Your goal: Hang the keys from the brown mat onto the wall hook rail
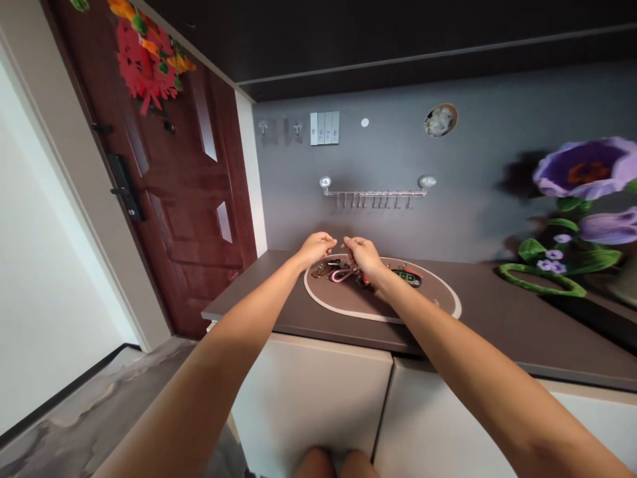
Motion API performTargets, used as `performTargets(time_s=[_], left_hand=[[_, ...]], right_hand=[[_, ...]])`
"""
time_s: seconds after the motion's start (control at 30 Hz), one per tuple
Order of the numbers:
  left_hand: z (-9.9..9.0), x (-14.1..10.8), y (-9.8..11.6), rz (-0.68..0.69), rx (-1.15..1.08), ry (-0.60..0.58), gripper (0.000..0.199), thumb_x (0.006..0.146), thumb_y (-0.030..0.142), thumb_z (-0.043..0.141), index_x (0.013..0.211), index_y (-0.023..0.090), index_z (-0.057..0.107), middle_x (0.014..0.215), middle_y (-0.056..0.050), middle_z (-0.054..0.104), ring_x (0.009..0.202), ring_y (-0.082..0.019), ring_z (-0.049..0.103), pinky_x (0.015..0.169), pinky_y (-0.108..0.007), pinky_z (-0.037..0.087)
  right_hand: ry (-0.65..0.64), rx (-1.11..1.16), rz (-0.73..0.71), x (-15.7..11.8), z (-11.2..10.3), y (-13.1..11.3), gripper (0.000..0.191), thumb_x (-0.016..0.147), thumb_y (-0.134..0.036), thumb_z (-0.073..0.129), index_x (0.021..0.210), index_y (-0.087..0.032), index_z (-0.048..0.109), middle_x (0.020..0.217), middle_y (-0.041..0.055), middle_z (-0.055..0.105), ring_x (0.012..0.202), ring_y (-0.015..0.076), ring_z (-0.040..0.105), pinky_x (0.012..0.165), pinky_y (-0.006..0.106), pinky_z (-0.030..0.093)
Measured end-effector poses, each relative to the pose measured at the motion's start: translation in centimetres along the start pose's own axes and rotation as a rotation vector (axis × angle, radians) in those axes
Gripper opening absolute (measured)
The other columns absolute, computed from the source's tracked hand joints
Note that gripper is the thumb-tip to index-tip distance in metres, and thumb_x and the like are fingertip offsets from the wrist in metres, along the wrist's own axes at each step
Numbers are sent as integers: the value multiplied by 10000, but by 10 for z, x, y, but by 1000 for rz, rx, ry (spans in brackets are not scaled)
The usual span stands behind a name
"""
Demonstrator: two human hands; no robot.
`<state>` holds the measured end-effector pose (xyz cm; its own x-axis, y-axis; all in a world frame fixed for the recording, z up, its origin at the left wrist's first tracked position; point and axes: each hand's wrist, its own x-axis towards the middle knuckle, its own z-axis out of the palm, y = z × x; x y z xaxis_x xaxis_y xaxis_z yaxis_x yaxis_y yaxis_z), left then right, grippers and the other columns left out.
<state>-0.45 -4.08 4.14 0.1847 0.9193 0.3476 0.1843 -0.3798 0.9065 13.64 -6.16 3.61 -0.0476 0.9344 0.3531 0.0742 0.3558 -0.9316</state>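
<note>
Above an oval brown mat with a pale rim [338, 303], my left hand [317, 248] and my right hand [362, 254] face each other, a small gap between their fingertips. Both have thumb and fingers pinched together. Anything between the fingertips is too small to make out. On the mat, below my left hand, lies a bunch of keys [323, 268]. Beside it is a pink loop strap [341, 275]. Some red and dark small items are partly hidden by my right hand. A black item with green markings [409, 277] rests right of my right wrist.
A clear rail with several hooks [375, 194] is fixed to the grey wall behind. Purple artificial flowers [587, 172] with a green fuzzy ring [542, 282] stand at the right. Dark shelving [398, 40] overhangs the counter [279, 292]. A red-brown door [184, 199] is at the left.
</note>
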Motion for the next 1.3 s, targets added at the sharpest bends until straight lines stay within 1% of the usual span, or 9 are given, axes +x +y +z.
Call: performTargets(time_s=[0.13, 0.27, 0.37, 0.53, 0.63, 0.77, 0.9, 1.07, 1.3], left_hand=[[-7, 12, -16, 53, 324, 86, 102, 703, 228, 540, 647, 148, 510, 512, 32, 497, 475, -68, 439, 505, -198, 334], [-14, 14, -34, 62, 479, 116, 65, 680, 205, 535, 666, 143, 552, 577, 16, 537, 530, -81, 466, 539, -205, 352], [-20, 13, -45, 96, 512, 32, 70, 663, 152, 512, 689, 142, 577, 608, 10, 562, 552, -86, 482, 548, -200, 359], [-30, 16, -54, 245, 657, -111, 142, 664, 111, 463, 684, 156, 596, 603, 7, 562, 569, -100, 468, 550, -205, 333], [-35, 18, -56, 291, 681, -162, 173, 667, 98, 452, 716, 165, 604, 649, 5, 579, 609, -105, 479, 558, -198, 326], [-39, 19, -60, 285, 713, -283, 235, 663, 60, 435, 773, 180, 605, 657, 17, 571, 587, -96, 472, 554, -188, 327], [-39, 19, -61, 322, 747, -372, 264, 637, 23, 443, 764, 178, 614, 716, 2, 575, 635, -105, 488, 613, -200, 354], [-40, 20, -60, 351, 776, -368, 153, 624, 68, 532, 686, 172, 626, 695, -17, 547, 688, -130, 487, 634, -213, 355], [-41, 21, -61, 308, 745, -319, 95, 605, 84, 560, 617, 171, 598, 659, -6, 522, 633, -119, 464, 601, -213, 338]], right_hand=[[111, -321, -127, 19, 7, 15, 178, 744, -325, 465, 708, -167, 537, 514, -33, 507, 457, 81, 436, 499, 208, 358], [98, -560, -222, 22, 11, 25, 158, 754, -259, 447, 777, -163, 571, 704, 17, 598, 629, 110, 522, 651, 237, 395], [7, -675, -295, 18, 11, 29, 145, 755, -211, 461, 818, -159, 580, 792, 42, 612, 713, 122, 534, 710, 247, 390], [-137, -835, -387, 15, 8, 37, 140, 766, -184, 473, 841, -152, 587, 837, 64, 604, 776, 135, 524, 732, 247, 376], [-173, -893, -368, 16, 8, 41, 133, 762, -165, 481, 833, -150, 593, 853, 69, 604, 788, 137, 525, 722, 233, 368], [-190, -932, -322, 17, 10, 43, 133, 768, -176, 479, 809, -158, 604, 865, 73, 617, 771, 135, 538, 694, 218, 359], [-212, -934, -281, 17, 11, 40, 153, 776, -183, 462, 809, -161, 611, 865, 73, 633, 762, 143, 551, 673, 219, 357], [-215, -940, -269, 15, 12, 38, 152, 775, -195, 472, 803, -159, 618, 862, 76, 642, 761, 149, 556, 671, 220, 356], [-219, -923, -257, 15, 12, 38, 150, 780, -221, 477, 776, -169, 618, 810, 65, 641, 695, 133, 547, 631, 212, 351]])
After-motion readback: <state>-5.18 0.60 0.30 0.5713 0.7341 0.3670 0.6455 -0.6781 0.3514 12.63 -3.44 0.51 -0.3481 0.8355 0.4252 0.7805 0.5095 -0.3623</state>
